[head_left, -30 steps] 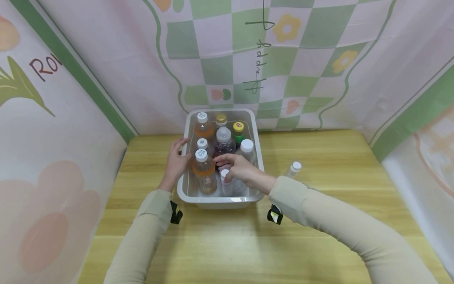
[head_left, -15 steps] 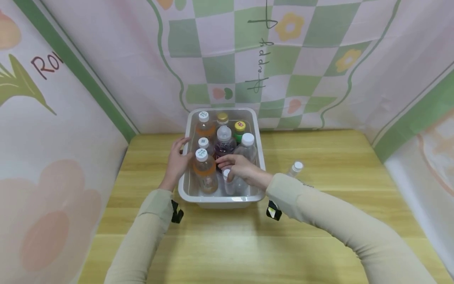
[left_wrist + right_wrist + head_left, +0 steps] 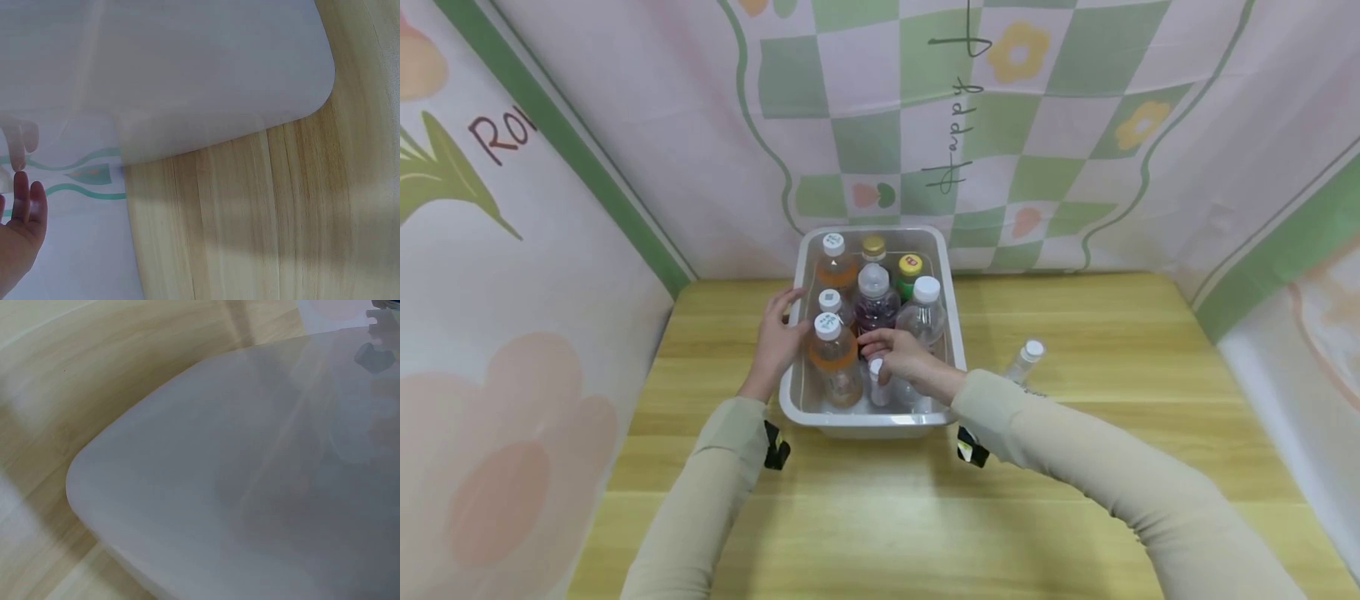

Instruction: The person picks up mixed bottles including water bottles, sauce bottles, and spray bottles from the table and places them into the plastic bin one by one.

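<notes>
A grey-white plastic tub (image 3: 872,419) holds several bottles. Inside its near end, my right hand (image 3: 913,362) pinches a small clear bottle (image 3: 879,393) by its white cap, and the bottle stands nearly upright. My left hand (image 3: 777,340) is at the tub's left rim with its fingers extended. Beside it are an orange-banded bottle (image 3: 833,362) and a smaller white-capped bottle (image 3: 831,302). A dark purple bottle (image 3: 876,312) stands just beyond my right fingertips. The left wrist view catches my left hand (image 3: 22,231) next to the tub wall (image 3: 219,69); the right wrist view has mostly tub wall (image 3: 187,475).
Further back in the tub are another orange-banded bottle (image 3: 836,271), a gold-capped one (image 3: 873,247) and a yellow-capped green one (image 3: 908,275). A large clear bottle (image 3: 922,317) is at the right. Outside, a clear white-capped bottle (image 3: 1022,362) is on the wooden table (image 3: 880,517).
My right hand has shifted slightly with the small bottle, which stands straighter now. My left hand keeps its place at the rim. The whole head view has drifted a little.
</notes>
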Available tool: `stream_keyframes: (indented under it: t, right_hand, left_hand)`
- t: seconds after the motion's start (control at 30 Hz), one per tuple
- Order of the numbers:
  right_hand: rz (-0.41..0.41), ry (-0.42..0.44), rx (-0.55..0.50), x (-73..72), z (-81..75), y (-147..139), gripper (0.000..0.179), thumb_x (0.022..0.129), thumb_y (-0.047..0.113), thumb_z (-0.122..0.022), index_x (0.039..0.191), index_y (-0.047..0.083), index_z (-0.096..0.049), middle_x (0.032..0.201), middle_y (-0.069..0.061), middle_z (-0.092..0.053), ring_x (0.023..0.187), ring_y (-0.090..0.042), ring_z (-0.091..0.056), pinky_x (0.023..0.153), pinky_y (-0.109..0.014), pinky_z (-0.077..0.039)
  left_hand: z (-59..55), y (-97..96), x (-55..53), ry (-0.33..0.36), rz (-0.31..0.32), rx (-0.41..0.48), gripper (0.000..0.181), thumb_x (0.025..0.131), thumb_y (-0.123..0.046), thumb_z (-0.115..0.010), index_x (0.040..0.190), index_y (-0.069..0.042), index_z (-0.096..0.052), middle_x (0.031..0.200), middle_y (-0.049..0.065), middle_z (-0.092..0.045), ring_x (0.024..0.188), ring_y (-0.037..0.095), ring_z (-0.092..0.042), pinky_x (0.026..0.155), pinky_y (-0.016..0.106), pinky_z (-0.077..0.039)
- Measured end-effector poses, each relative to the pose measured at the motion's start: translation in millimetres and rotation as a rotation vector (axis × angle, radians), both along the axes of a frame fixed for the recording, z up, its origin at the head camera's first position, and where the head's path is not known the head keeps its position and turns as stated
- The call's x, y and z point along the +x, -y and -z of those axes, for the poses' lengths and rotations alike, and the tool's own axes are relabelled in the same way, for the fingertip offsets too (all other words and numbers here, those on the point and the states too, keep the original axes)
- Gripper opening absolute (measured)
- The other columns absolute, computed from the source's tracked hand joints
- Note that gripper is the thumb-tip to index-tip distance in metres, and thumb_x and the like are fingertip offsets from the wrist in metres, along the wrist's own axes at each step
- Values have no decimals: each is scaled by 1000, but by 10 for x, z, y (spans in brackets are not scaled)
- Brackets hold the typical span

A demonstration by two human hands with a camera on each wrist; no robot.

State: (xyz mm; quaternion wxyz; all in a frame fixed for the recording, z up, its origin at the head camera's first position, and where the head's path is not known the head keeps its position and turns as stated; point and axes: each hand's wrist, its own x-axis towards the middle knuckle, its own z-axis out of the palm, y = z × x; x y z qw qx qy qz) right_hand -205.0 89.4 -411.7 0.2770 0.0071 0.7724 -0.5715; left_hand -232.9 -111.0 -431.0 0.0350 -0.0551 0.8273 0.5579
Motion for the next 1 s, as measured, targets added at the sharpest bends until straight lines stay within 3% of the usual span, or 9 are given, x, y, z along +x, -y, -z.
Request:
stream_keyframes:
  t: [0.33,0.57,0.7,1.0]
  right_hand:
    - [-4,-14,36,-52,72,24,74,60,-27,-50,130,-4,-51,122,-21,-58,107,-27,-58,56,-15,-53]
    - [-8,-17,64,-74,110,18,71,61,-27,-51,129,-4,-51,124,-23,-58,110,-31,-58,59,-18,-56]
    - [-9,-41,92,-88,138,20,69,62,-26,-52,127,-3,-54,118,-21,-60,104,-29,-59,62,-22,-58]
    - [-12,-95,128,-76,145,25,67,59,-27,-48,122,-6,-58,111,-22,-63,90,-19,-58,55,-15,-51]
  left_hand:
    - [13,8,3,-19,6,1,58,86,-3,-53,142,-14,-44,157,6,-24,130,38,-42,104,54,-48]
    - [-6,-8,9,-12,5,9,59,85,-3,-54,142,-15,-44,158,5,-23,130,38,-42,104,54,-48]
    - [-11,-4,13,-3,5,18,59,85,-2,-53,143,-15,-43,158,5,-22,131,38,-42,105,55,-47]
    - [-5,-6,9,8,7,5,59,86,-4,-53,143,-16,-43,158,6,-21,131,38,-41,105,56,-47]
